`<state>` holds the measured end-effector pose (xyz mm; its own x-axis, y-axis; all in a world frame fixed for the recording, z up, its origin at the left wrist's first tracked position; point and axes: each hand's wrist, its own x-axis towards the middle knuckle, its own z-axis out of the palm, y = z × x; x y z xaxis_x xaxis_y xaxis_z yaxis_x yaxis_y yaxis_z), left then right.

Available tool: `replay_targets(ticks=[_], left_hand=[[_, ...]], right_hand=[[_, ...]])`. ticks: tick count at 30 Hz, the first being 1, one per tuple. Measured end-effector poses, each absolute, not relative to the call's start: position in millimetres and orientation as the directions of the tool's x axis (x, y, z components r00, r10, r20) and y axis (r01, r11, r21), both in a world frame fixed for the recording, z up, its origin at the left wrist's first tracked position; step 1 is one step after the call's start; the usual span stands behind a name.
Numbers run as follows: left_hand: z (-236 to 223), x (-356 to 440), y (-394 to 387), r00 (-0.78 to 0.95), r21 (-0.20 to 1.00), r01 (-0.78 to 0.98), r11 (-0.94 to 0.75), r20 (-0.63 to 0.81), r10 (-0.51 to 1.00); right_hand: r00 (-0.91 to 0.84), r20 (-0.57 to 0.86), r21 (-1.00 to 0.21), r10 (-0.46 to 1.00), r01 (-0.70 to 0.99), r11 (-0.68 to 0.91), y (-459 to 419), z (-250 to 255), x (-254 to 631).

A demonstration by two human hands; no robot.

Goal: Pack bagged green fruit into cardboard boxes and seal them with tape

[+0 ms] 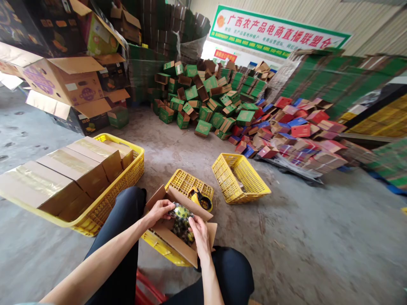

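An open cardboard box [174, 241] stands between my knees on a yellow crate, its flaps spread outward. Over its mouth is a clear plastic bag of yellow-green fruit [182, 212] with dark marks on the film. My left hand [160, 212] pinches the bag's left end between thumb and fingers. At the right end my right hand [199, 231] has its fingers closed on the film. More dark-and-yellow wrapped fruit [182, 231] shows below the bag inside the box; its exact kind is unclear. Just beyond the box, a yellow and black tape dispenser [201, 199] rests on the crate [182, 180].
To my left, a long yellow crate [127, 178] holds several taped cardboard boxes [79, 165]. Another yellow crate [240, 178] sits on the concrete floor ahead to the right. Green boxes [203, 97] and red-blue boxes [292, 127] lie heaped farther back. Open cartons [66, 80] are piled at far left.
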<state>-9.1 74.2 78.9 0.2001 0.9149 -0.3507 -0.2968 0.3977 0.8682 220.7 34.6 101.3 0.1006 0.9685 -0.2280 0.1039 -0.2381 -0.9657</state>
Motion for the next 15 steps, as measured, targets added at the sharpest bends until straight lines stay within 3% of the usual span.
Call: replay_targets(ticks=[9,15], left_hand=[[82.7,-7.9,72.3,0.251,0.858,-0.254,0.446,-0.387,0.887],[83.4,-9.0,71.0,0.328,0.914,-0.19,0.359,-0.286,0.9]], right_hand=[[0.094,-0.243,-0.968,0.965,0.046,-0.248,35.5,98.0,221.5],[0.117,-0.255,-0.965,0.96,0.027,-0.26,34.0,100.1,222.8]])
